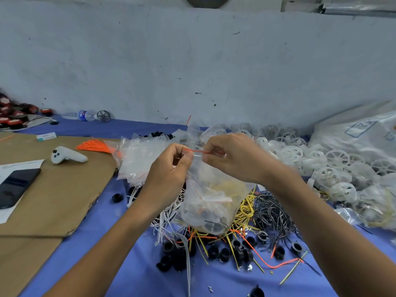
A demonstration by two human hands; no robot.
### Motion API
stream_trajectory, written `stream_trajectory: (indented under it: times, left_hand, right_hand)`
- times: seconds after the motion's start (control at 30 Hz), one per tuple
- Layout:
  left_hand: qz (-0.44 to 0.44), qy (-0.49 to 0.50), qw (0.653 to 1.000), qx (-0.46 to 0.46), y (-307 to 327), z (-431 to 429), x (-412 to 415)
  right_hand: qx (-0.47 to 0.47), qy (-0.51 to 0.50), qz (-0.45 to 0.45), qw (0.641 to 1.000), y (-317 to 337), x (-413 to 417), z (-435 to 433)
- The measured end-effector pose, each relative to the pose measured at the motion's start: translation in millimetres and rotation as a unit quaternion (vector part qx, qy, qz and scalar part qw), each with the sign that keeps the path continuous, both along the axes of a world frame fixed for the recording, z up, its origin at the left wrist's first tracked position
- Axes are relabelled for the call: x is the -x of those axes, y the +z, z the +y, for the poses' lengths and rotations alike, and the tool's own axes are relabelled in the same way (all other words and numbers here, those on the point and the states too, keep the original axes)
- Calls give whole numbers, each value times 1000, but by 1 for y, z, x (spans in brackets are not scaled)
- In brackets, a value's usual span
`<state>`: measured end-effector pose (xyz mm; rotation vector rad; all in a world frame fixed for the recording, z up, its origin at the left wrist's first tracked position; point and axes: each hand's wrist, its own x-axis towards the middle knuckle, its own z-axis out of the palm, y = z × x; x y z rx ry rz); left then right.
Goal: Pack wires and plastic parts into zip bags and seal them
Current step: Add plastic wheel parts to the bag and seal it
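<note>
While held up above the heap of wires (263, 209) on the blue surface (128, 264): filled zip bag (210, 202), hanging from its red zip strip (196, 150). Left hand (171, 166) pinching the strip's left end, right hand (231, 157) pinching just beside it, both curled tight on the bag mouth. Step judged: sealing. To do it well: keep strip taut and level, press air out first, run the pinch along the full length, check for any wire caught in the track. Black plastic parts (214, 251) loose below. Writing: blue label on water bottle (84, 115) too small to read; blue print on white sack (360, 129) illegible.
</note>
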<state>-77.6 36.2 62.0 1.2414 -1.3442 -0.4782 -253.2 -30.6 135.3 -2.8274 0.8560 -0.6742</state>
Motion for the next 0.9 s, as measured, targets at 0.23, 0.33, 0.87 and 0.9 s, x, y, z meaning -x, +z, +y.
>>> stream_trajectory:
  times: [0.23,0.33,0.87,0.9]
  left_hand:
    - [-110,36,993,17,10,-1,-2]
    - [-117,46,992,14,9,1,-4]
    - [-340,101,934,53,24,5,1]
    - [-353,102,928,57,26,4,4]
  right_hand:
    - [29,-1,5,1000,-3,-3,-1]
    - [26,-6,-1,1000,-7,2,-4]
    - [60,-25,13,998,-14,17,-3]
    - [62,-23,12,998,-15,16,-2]
